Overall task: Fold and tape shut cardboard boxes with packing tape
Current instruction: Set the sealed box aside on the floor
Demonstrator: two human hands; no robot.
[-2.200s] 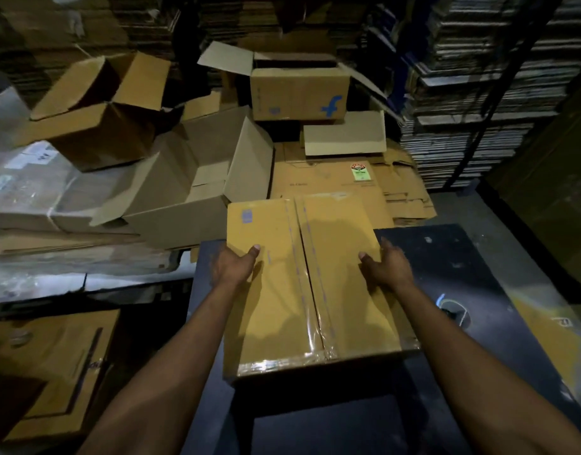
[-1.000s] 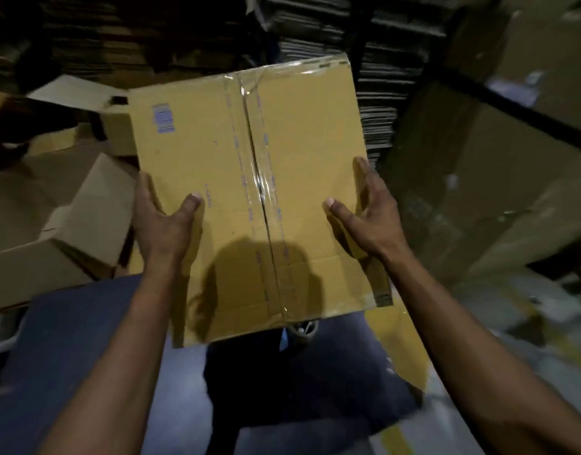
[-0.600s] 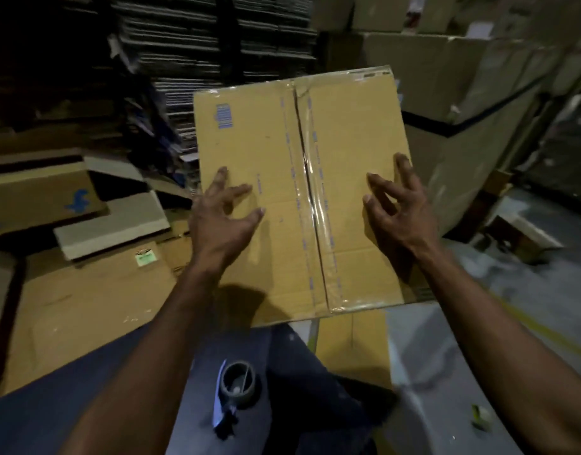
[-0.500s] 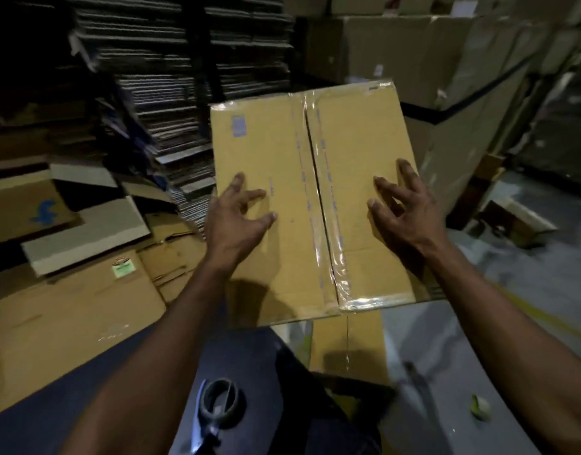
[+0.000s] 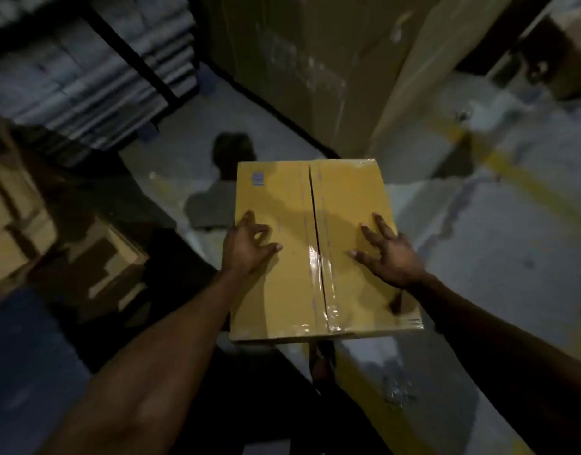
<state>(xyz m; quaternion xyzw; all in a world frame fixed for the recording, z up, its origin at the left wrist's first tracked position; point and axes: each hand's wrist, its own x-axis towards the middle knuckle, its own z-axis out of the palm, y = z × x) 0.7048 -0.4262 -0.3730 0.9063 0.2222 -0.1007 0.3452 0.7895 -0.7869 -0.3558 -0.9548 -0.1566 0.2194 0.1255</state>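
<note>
Two spread-fingered hands, left hand and right hand, hide the taped box's sides.

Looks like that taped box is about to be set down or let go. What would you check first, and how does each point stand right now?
1. Centre seam taped: ok, clear tape runs along the box top.
2. Tape wraps the near edge: ok, glossy there.
3. Left hand grip: not ok, fingers only spread over the top, curled round nothing.
4. Right hand grip: not ok, the same.
5. Floor beyond the box: ok, bare concrete.
6. Support under the box: cannot tell, hidden.
</note>
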